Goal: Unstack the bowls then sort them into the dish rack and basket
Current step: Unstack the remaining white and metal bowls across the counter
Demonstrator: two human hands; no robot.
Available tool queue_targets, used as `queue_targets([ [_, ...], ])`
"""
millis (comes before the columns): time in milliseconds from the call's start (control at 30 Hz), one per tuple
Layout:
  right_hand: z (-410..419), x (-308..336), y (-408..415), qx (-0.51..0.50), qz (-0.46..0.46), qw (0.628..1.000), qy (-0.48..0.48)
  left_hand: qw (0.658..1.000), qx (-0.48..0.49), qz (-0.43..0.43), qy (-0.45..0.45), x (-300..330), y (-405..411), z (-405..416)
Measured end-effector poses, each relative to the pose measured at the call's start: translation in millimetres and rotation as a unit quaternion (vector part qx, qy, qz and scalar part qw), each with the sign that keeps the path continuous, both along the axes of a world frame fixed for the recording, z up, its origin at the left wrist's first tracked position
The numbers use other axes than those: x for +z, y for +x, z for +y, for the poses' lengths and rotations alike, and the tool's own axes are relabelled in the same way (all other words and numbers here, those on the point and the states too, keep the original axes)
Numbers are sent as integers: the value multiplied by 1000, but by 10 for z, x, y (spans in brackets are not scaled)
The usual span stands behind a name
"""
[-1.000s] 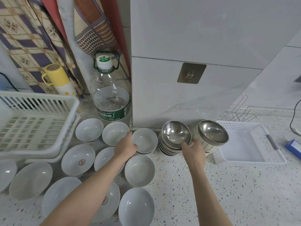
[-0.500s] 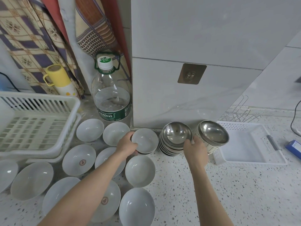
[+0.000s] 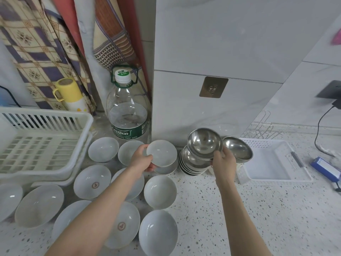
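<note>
A: Obs. 1, largest first. White dish rack [image 3: 36, 145] at 9 o'clock on the speckled counter [image 3: 258, 209]; white basket [image 3: 302, 179] at 3 o'clock, a wire rack [image 3: 262, 129] behind it. Both look bare inside from my feed.

B: Arm poses?

A: Both forearms run from the bottom edge toward 12 o'clock. Left hand [image 3: 142, 160] pinches the near rim of a white bowl [image 3: 162, 153], thumb on the rim, fingers underneath. The bowl is raised and tilted, mouth facing up and toward the camera, over another white bowl [image 3: 166, 169] just below it.

B: Right?

A: Right hand [image 3: 224, 159] grips the near rim of a steel bowl [image 3: 203, 143], fingers curled round the edge. It is raised off the steel stack [image 3: 191, 165], tilted, mouth up and toward me.

B: Counts?

A: White bowls: I count thirteen, namely the held one, the one beneath it, and eleven loose bowls [image 3: 159, 191] spread from 6 to 9 o'clock, all mouth up; three show a red mark. Whether more sit under the held bowl, I cannot tell. Steel: the held one, a stack whose rims I cannot count reliably, and a second steel pile [image 3: 238, 150] at 2 o'clock, top bowl tilted.

B: Smaller things?

A: One water bottle [image 3: 127, 111] at 12 o'clock, one yellow flask [image 3: 71, 95] at 10, one blue box [image 3: 325, 168] at 3.
</note>
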State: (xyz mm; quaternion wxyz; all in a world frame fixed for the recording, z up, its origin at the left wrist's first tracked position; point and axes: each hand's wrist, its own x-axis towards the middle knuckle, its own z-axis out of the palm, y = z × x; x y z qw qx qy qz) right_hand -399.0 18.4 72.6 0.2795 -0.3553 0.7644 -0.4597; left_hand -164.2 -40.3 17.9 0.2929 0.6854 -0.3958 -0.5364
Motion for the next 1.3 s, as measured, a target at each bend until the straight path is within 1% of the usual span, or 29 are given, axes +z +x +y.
queue_targets([
  [100, 120, 96, 34, -30, -74, 994, -77, 999, 20, 32, -8, 99, 113, 83],
  [233, 432, 163, 132, -62, -135, 983, -111, 994, 37, 107, -5, 241, 269, 297],
  [400, 929, -51, 208, -124, -144, 978, -86, 985, 25, 172, 5, 309, 396, 692],
  [567, 1303, -448, 404, -203, -149, 968, -22, 973, 20, 226, 29, 250, 435, 1055],
  [700, 1382, -690, 510, -212, -170, 962, 27, 977, 5, 211, 41, 226, 455, 1220],
  [867, 1278, -840, 498, -173, -191, 963, 81, 985, -6, 171, 36, 216, 501, 1402],
  [1100, 1083, -993, 369, -111, -151, 970, 154, 993, 14, 119, 11, 162, 365, 1511],
  [1300, 1045, -1099, 191, -36, -131, 973, 187, 991, 68, 112, -3, 138, 106, 1578],
])
